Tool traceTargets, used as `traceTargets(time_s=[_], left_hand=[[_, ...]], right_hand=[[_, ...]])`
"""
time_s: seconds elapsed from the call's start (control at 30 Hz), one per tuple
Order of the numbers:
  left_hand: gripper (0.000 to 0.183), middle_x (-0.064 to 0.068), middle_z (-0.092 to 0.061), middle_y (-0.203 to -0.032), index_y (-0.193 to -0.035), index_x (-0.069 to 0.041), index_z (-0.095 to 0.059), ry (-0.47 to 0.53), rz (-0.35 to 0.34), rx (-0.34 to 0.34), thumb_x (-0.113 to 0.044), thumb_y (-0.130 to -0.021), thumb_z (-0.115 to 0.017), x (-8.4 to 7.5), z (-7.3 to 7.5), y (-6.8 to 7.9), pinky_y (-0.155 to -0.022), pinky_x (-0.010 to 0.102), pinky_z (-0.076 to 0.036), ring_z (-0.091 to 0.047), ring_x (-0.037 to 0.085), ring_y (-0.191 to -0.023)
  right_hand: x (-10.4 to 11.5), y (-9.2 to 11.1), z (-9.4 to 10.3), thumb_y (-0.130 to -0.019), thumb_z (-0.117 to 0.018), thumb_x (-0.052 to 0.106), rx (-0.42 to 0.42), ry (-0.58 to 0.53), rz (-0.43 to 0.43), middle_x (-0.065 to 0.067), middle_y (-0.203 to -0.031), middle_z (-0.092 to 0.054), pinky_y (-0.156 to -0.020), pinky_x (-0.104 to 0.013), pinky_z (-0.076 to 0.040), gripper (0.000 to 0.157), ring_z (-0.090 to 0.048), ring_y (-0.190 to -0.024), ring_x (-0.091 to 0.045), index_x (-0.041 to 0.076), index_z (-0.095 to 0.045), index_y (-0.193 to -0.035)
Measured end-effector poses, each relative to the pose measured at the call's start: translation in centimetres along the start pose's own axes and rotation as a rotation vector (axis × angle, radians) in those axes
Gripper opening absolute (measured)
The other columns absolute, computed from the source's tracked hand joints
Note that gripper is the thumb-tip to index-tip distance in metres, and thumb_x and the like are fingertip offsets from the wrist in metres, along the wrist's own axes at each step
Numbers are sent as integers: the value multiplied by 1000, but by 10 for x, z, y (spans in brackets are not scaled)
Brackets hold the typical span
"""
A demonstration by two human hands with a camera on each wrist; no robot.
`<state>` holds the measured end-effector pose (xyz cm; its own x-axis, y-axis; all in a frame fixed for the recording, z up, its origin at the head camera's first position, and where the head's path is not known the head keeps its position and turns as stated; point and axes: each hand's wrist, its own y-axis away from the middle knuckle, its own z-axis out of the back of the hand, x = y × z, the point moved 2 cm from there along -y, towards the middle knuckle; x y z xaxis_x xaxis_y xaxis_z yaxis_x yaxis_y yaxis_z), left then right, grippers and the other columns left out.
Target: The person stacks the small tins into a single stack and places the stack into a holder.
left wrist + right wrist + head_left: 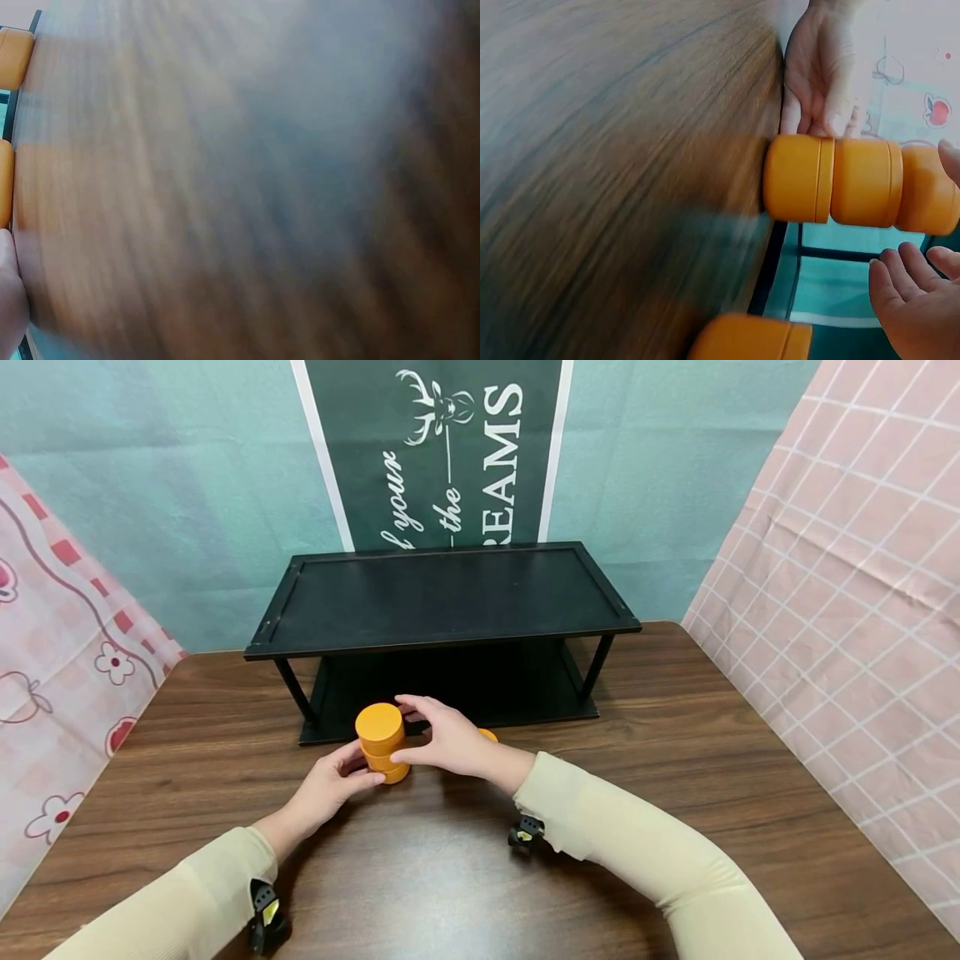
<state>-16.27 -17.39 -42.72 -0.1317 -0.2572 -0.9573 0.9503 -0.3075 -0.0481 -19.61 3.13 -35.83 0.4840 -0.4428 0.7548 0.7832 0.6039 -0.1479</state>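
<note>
Three round orange jars with lids stand stacked on the wooden table: a bottom jar (799, 178), a middle jar (866, 182) and a top jar (379, 724). From the left, my left hand (327, 785) holds the bottom of the stack, its thumb across the front of the bottom jar. My right hand (452, 742) is spread around the upper right of the stack; in the right wrist view its fingers (915, 281) stand apart from the jars. Whether its thumb touches the top jar I cannot tell. Another orange jar (750, 339) is mostly hidden behind my right wrist in the head view.
A black two-level shelf (450, 597) stands at the back of the table (420, 877), just behind the stack. A green cloth (645, 485) hangs behind it. Pink cloths (847, 610) close off both sides. Small cameras (266, 918) are strapped at both wrists.
</note>
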Motion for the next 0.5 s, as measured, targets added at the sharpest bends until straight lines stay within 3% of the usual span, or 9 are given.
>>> traceTargets(time_s=[0.2, 0.5], left_hand=[[60, 23, -50, -129, -134, 4, -42, 6, 7, -1, -10, -83, -71, 0, 1, 0, -94, 31, -44, -47, 34, -119], [56, 22, -51, -128, -132, 3, -45, 0, -8, 11, -13, -84, -70, 1, 1, 1, -90, 21, -45, -49, 33, -117]], right_hand=[[-5, 10, 15, -80, -76, 24, -16, 23, 0, -6, -129, -52, -91, -38, -47, 71, -51, -114, -18, 6, -40, -138], [-2, 5, 5, -85, -70, 20, 10, 13, 46, -7, -122, -57, -87, -35, -50, 55, -55, -108, -17, 4, -47, -133]])
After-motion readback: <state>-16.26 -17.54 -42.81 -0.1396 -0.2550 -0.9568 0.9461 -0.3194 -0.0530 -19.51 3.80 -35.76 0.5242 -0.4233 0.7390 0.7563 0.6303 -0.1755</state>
